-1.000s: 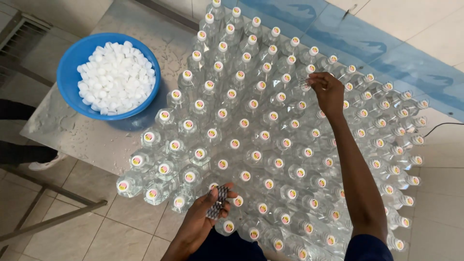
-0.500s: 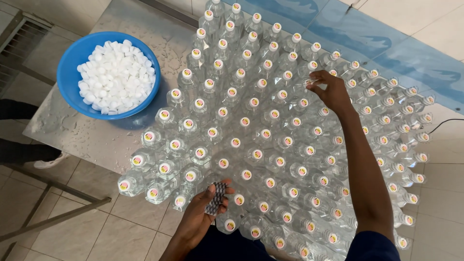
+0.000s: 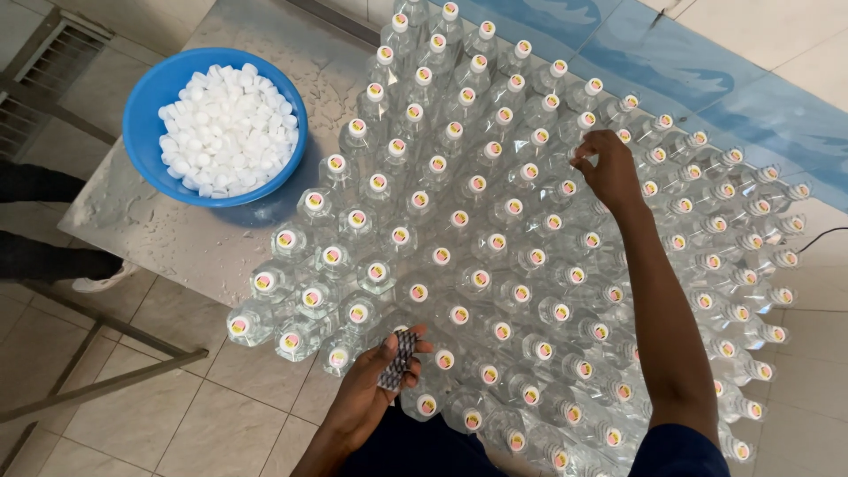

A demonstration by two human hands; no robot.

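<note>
Several clear plastic bottles [image 3: 495, 256] with white caps bearing round coloured seals stand packed together on a wet metal table [image 3: 177, 238]. My right hand [image 3: 605, 172] reaches over the far middle of the cluster, fingertips pinched on one bottle's cap. Near the front edge, my left hand [image 3: 375, 380] holds a small stack of thin grey strips [image 3: 397, 360] beside the nearest bottles.
A blue bowl [image 3: 148, 106] heaped with loose white caps sits at the table's back left. Another person's dark-clad leg and white shoe [image 3: 97, 281] show at the left edge. A blue sheet lies beyond the bottles; tiled floor and a metal frame lie below.
My right hand has shifted left across the bottle tops to another cap. My left hand stays near the front edge with the strips.
</note>
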